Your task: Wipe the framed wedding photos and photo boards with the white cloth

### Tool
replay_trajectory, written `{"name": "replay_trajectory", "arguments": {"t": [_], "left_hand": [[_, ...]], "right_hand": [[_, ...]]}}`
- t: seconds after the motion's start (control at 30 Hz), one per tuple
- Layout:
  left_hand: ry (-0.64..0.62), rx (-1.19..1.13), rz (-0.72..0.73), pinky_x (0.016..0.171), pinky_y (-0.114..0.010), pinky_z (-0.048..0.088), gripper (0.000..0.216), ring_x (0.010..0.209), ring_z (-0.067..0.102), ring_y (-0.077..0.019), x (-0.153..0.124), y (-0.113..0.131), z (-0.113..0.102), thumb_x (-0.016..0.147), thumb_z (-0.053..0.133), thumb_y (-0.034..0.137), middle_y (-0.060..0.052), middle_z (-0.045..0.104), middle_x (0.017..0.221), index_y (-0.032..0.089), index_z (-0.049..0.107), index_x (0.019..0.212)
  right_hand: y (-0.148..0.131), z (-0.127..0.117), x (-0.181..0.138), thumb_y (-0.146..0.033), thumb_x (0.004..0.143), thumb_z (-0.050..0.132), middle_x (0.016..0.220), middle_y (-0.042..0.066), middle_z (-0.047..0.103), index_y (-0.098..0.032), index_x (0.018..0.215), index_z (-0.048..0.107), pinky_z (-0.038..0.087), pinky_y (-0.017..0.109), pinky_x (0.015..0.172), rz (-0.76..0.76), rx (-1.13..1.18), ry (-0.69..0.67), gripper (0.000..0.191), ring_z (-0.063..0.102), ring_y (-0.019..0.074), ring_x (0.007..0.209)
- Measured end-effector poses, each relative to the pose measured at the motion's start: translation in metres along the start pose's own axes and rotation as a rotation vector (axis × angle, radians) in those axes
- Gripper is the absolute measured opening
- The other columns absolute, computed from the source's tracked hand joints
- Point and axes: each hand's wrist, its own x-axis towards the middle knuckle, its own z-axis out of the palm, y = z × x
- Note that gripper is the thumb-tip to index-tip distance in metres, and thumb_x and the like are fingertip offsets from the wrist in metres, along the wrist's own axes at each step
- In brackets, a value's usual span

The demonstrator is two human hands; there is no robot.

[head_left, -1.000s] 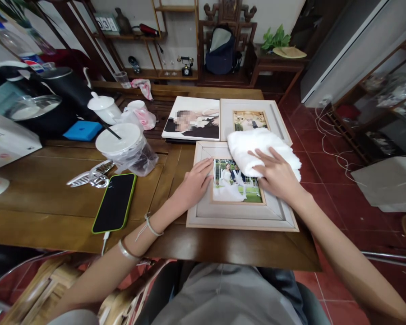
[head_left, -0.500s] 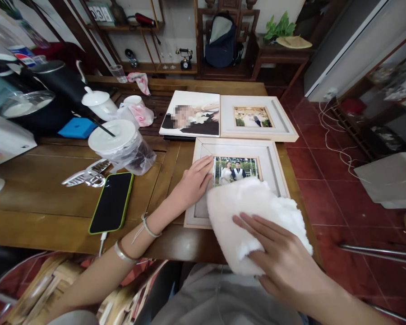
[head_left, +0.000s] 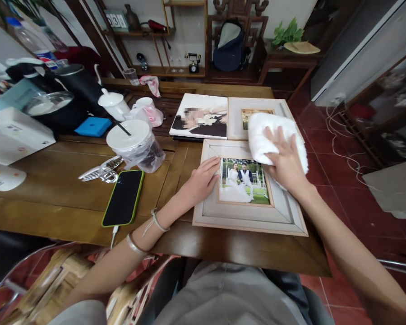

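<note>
The left hand [head_left: 199,180] lies flat on the left border of the picture frame [head_left: 250,217] near the table's [head_left: 71,180] front edge; the right hand [head_left: 286,164], fingers spread, presses a white cloth [head_left: 262,131] on its upper right corner; light, even strokes with the frame pinned would wipe best.

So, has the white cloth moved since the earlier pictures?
Yes. The white cloth went from the bottom edge of the near frame to its far right corner.

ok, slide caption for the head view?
Right hand presses a white cloth on a photo frame, top right; left hand rests flat on its left border.
</note>
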Motion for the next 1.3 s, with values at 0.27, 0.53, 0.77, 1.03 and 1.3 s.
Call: {"name": "replay_trajectory", "arguments": {"t": [0.27, 0.53, 0.77, 1.03, 1.3], "left_hand": [[0.041, 0.007, 0.007, 0.115, -0.045, 0.033, 0.041, 0.137, 0.040, -0.0234, 0.000, 0.001, 0.002, 0.097, 0.040, 0.020, -0.015, 0.049, 0.143, 0.010, 0.049, 0.135], [0.009, 0.005, -0.013, 0.114, -0.050, 0.034, 0.042, 0.138, 0.038, -0.0241, -0.001, 0.000, 0.001, 0.097, 0.038, 0.022, -0.013, 0.045, 0.146, 0.013, 0.047, 0.137], [-0.016, 0.025, 0.038, 0.114, -0.047, 0.034, 0.043, 0.139, 0.037, -0.0238, 0.001, -0.001, -0.002, 0.096, 0.041, 0.021, -0.015, 0.045, 0.146, 0.011, 0.046, 0.137], [-0.034, 0.012, 0.027, 0.114, -0.048, 0.034, 0.042, 0.140, 0.035, -0.0232, 0.000, -0.004, -0.001, 0.097, 0.039, 0.021, -0.013, 0.042, 0.148, 0.015, 0.045, 0.138], [-0.009, 0.014, -0.009, 0.113, -0.049, 0.035, 0.042, 0.139, 0.036, -0.0236, 0.001, 0.002, 0.000, 0.097, 0.037, 0.022, -0.014, 0.045, 0.146, 0.015, 0.045, 0.138]], "right_hand": [[-0.050, -0.027, -0.028, 0.002, 0.063, 0.045, 0.148, 0.010, 0.040, -0.017, 0.105, 0.070, 0.020, 0.067, 0.112, -0.144, 0.138, -0.340, 0.053, 0.025, 0.0353, 0.141], [-0.091, -0.099, -0.107, -0.004, 0.064, 0.046, 0.149, -0.007, 0.039, -0.031, 0.093, 0.066, 0.035, 0.039, 0.115, -0.285, 0.378, -0.402, 0.045, 0.032, 0.0223, 0.139], [-0.078, -0.040, -0.066, 0.007, 0.056, 0.045, 0.149, 0.000, 0.040, -0.022, 0.086, 0.073, 0.022, 0.054, 0.117, -0.150, 0.190, -0.297, 0.051, 0.029, 0.0323, 0.139], [-0.008, -0.010, 0.000, 0.002, 0.081, 0.046, 0.151, -0.002, 0.035, -0.020, 0.081, 0.074, 0.008, 0.065, 0.117, -0.134, -0.146, 0.016, 0.035, 0.012, 0.0332, 0.145], [-0.039, -0.013, -0.022, -0.001, 0.066, 0.053, 0.152, 0.011, 0.034, -0.013, 0.097, 0.072, 0.024, 0.064, 0.111, -0.140, 0.042, -0.284, 0.038, 0.024, 0.0400, 0.140]]}}
